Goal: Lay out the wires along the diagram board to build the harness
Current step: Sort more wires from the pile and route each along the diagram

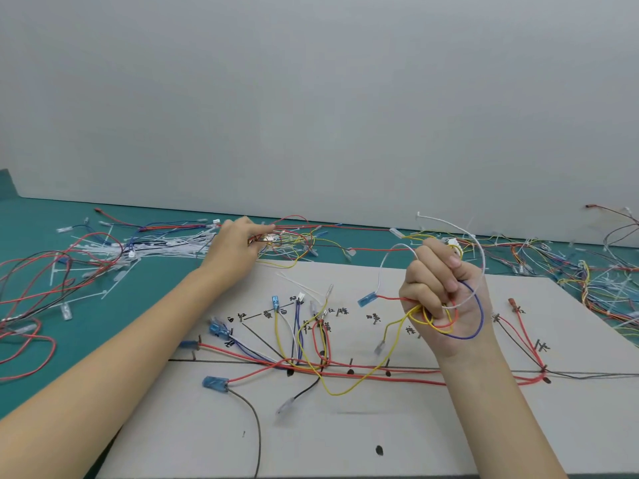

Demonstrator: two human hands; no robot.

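The grey diagram board (380,426) lies in front of me with handwritten labels and pegs. Red, yellow, blue, white and black wires (311,368) run along its drawn lines, ending in blue terminals. My right hand (439,299) is raised above the board's right half, fingers curled round a bundle of looped wires (463,323) in yellow, red, blue and white. My left hand (235,250) reaches past the board's far edge and pinches wires in a loose tangle (294,242) on the green table.
A pile of white cable ties (145,252) and loose red and black wires (34,292) lie on the green table at the left. More tangled wires (594,281) lie at the right. A grey wall (311,98) stands close behind the table.
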